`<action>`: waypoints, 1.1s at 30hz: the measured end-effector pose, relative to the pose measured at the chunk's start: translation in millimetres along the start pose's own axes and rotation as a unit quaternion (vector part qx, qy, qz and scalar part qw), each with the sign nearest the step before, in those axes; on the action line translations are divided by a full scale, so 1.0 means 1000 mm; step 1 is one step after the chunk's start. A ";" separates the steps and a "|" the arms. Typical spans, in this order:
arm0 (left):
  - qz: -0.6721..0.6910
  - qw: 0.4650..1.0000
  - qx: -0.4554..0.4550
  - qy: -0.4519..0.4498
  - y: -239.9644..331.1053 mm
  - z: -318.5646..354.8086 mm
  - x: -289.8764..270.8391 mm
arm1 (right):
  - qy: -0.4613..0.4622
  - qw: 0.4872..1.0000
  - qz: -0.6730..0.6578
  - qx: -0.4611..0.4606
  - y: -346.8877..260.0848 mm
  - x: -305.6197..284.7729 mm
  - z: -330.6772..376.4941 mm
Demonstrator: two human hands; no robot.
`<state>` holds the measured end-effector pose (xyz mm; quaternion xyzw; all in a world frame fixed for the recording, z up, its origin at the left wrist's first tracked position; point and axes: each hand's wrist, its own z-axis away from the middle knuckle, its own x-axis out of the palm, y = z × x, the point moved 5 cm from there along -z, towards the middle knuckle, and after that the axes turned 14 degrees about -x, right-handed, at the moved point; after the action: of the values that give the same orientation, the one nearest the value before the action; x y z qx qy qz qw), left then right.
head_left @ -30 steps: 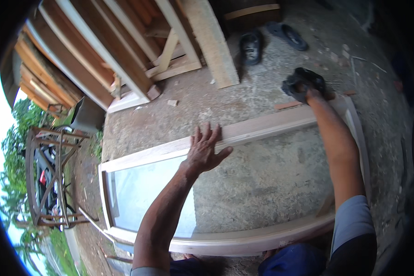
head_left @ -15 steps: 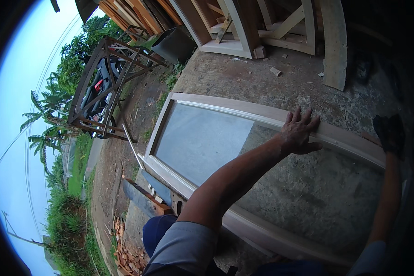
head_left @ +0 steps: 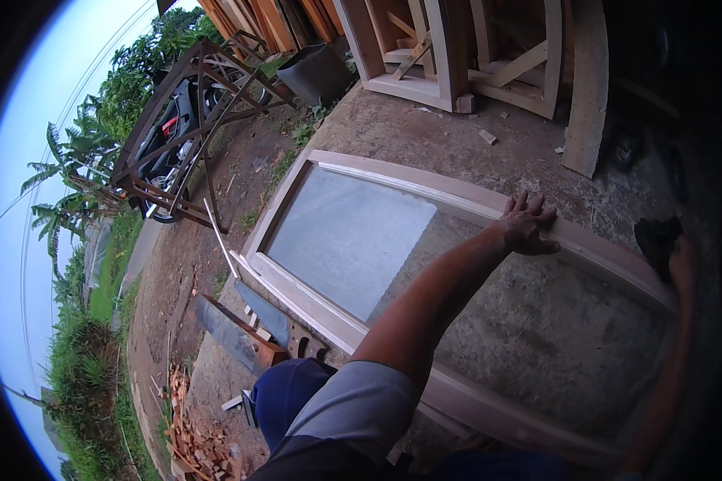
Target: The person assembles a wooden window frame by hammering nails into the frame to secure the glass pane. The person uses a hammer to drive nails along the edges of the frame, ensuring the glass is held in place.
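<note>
A long pale wooden frame [head_left: 409, 177] lies flat on the ground, running from the upper left to the lower right. My left hand [head_left: 528, 226] rests on its far rail with the fingers spread. Inside the frame, the left part [head_left: 353, 240] looks pale and bright; whether that is a separate sheet or a reflection on glass, I cannot tell. Farther right on the same rail, my right hand [head_left: 683, 264] is closed on a black crumpled cloth [head_left: 656, 242]. Dim light hides some of that hand's fingers.
A handsaw [head_left: 274, 317] lies beside the frame's near left corner, next to a dark-faced board [head_left: 237, 333]. Wood scraps [head_left: 196, 437] are heaped at lower left. Wooden frames [head_left: 445, 64] and a leaning plank [head_left: 587, 104] stand beyond. A motorcycle [head_left: 168, 140] sits behind a wooden trestle [head_left: 208, 128].
My right hand and the black cloth have shifted slightly left along the far rail. My left hand keeps its place on the rail. The whole view has turned a little.
</note>
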<state>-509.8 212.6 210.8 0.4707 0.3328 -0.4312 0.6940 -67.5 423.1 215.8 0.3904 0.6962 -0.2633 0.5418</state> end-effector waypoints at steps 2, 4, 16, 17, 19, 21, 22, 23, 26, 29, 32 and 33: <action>0.022 0.999 0.019 -0.024 -0.008 0.014 0.003 | 0.028 0.991 -0.133 -0.013 -0.080 -0.057 0.052; 0.141 0.989 0.009 0.032 -0.026 0.032 -0.002 | 0.035 0.966 -0.252 -0.047 -0.189 -0.079 0.086; 0.361 0.903 -0.143 0.186 -0.159 0.212 0.023 | -0.246 0.862 -0.401 -0.189 -0.502 -0.003 0.089; 0.364 0.899 -0.154 0.186 -0.175 0.225 0.025 | -0.265 0.860 -0.397 -0.178 -0.503 -0.005 0.087; 0.347 0.903 -0.168 0.190 -0.200 0.244 0.032 | -0.251 0.862 -0.415 -0.146 -0.502 -0.014 0.090; 0.325 0.903 -0.197 0.200 -0.219 0.256 0.045 | -0.181 0.865 -0.456 -0.101 -0.489 -0.026 0.100; 0.314 0.900 -0.215 0.215 -0.225 0.259 0.051 | -0.167 0.868 -0.456 -0.100 -0.478 -0.033 0.112; 0.307 0.896 -0.224 0.230 -0.229 0.261 0.057 | -0.153 0.872 -0.455 -0.099 -0.464 -0.040 0.128; 0.433 0.823 -0.296 0.217 -0.235 0.260 0.079 | -0.056 0.873 -0.482 -0.038 -0.402 -0.065 0.187; 0.320 0.887 -0.251 0.217 -0.209 0.244 0.085 | 0.031 0.862 -0.501 0.072 -0.320 -0.086 0.262; 0.196 0.939 -0.182 0.216 -0.173 0.216 0.087 | 0.140 0.853 -0.474 0.166 -0.251 -0.101 0.344; 0.152 0.950 -0.136 0.236 -0.155 0.204 0.090 | 0.155 0.853 -0.456 0.202 -0.221 -0.105 0.374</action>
<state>-602.7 -33.7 144.8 0.5053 0.4672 -0.1483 0.7102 -34.0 -22.2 201.6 0.1659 0.8025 -0.5517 0.1556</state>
